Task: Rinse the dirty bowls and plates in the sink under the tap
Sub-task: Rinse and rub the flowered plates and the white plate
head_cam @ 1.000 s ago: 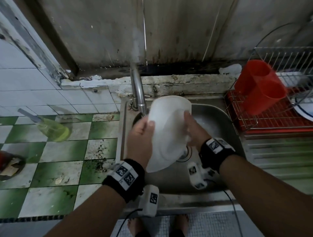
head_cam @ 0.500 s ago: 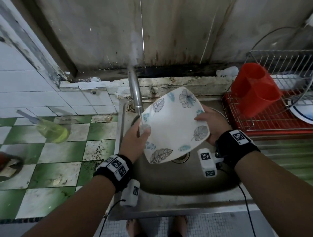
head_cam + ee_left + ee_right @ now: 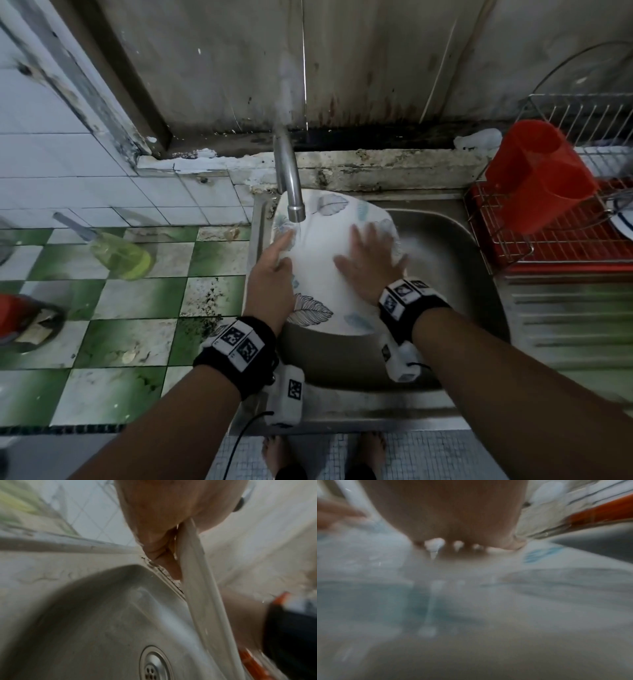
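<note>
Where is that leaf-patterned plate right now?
In the head view, the plate is over the sink, under the tap, left hand gripping its edge, right hand flat on it.

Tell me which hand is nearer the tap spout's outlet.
Left. The left hand grips the plate edge, forefinger just below the tap spout; the right hand lies flat on the plate, farther right.

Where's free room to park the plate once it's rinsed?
Ribbed drainboard, between sink and red rack, is bare. So is the sink floor toward you, below the plate. Rack is crowded by the red holder; the counter by the green bottle.
</note>
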